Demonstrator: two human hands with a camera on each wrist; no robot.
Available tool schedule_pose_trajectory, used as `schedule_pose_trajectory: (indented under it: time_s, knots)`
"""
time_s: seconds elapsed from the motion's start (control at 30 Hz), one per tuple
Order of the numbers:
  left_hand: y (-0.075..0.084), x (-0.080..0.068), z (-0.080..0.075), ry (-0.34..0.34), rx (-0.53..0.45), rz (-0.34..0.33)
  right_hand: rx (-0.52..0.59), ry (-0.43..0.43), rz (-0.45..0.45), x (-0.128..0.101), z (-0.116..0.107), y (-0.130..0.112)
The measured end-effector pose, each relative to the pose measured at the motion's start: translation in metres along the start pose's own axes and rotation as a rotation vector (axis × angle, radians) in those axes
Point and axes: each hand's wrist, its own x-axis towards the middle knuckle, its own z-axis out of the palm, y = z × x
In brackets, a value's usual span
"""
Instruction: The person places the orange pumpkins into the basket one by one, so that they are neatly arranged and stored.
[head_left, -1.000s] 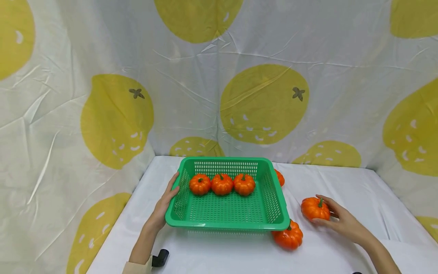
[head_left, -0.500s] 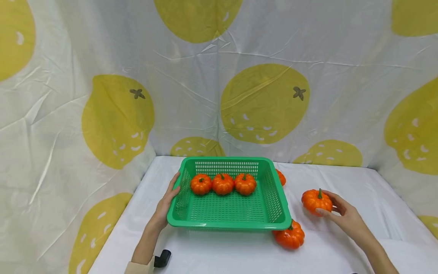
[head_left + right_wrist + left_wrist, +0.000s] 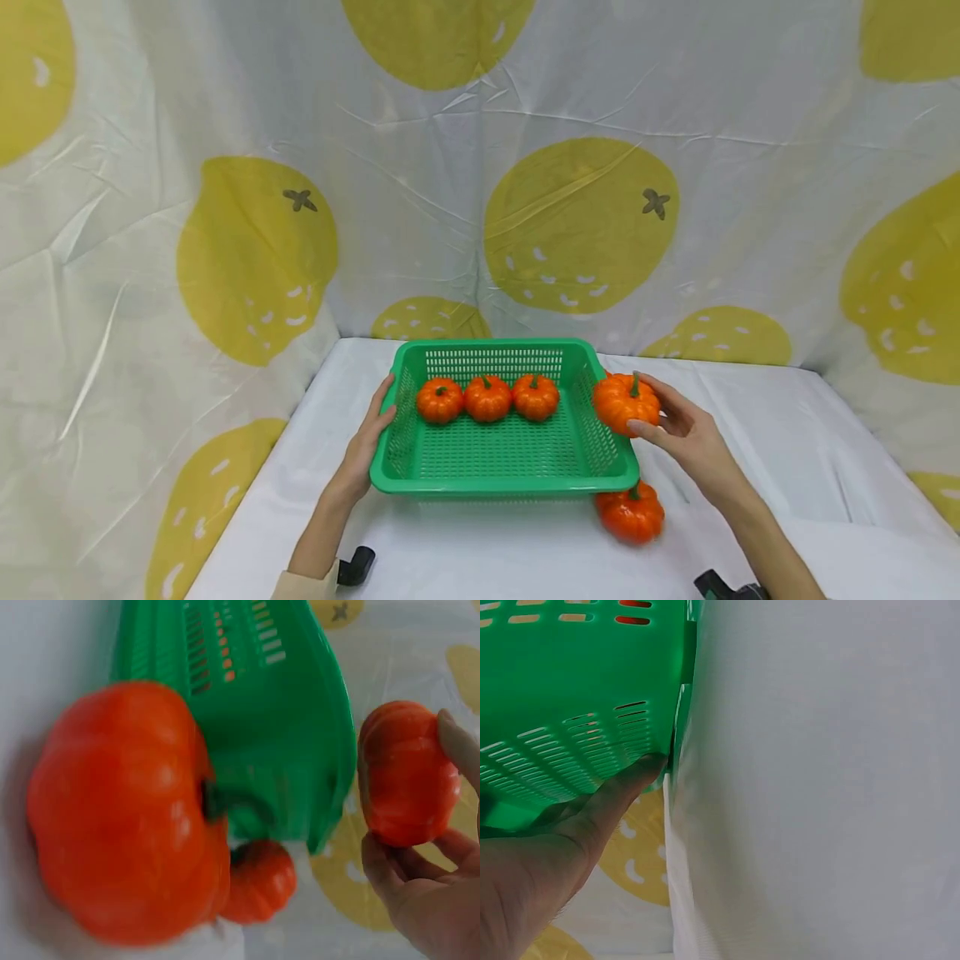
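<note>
My left hand (image 3: 365,443) rests along the left side of a green plastic basket (image 3: 510,485). In the left wrist view, a straight finger (image 3: 622,791) lies against the slotted outer wall. With thumb and fingers, my right hand (image 3: 693,433) holds a small orange pumpkin (image 3: 624,402) with a green stem, over the basket's right rim. The right wrist view shows the held pumpkin (image 3: 409,776) beyond the basket's edge. Inside the basket, three similar pumpkins (image 3: 487,398) sit in a row toward the back.
Another pumpkin (image 3: 632,512) lies on the white tablecloth by the basket's front right corner. One more pumpkin (image 3: 262,881) sits farther along the right side, mostly hidden in the head view. A lemon-print curtain (image 3: 420,208) hangs behind the table.
My right hand has lifted the pumpkin off the cloth and carried it left to the basket's right rim. The left hand and the basket have stayed nearly still.
</note>
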Motion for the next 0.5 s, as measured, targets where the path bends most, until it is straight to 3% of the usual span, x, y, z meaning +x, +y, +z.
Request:
schedule_pose_trajectory:
  time_s: [0.3, 0.5]
  knots:
    - [-0.001, 0.001, -0.001, -0.003, -0.014, -0.005, 0.039, -0.137, 0.029, 0.035, 0.071, -0.022]
    - [0.000, -0.001, 0.000, -0.003, -0.020, 0.013, 0.051, -0.172, 0.095, 0.051, 0.113, -0.031]
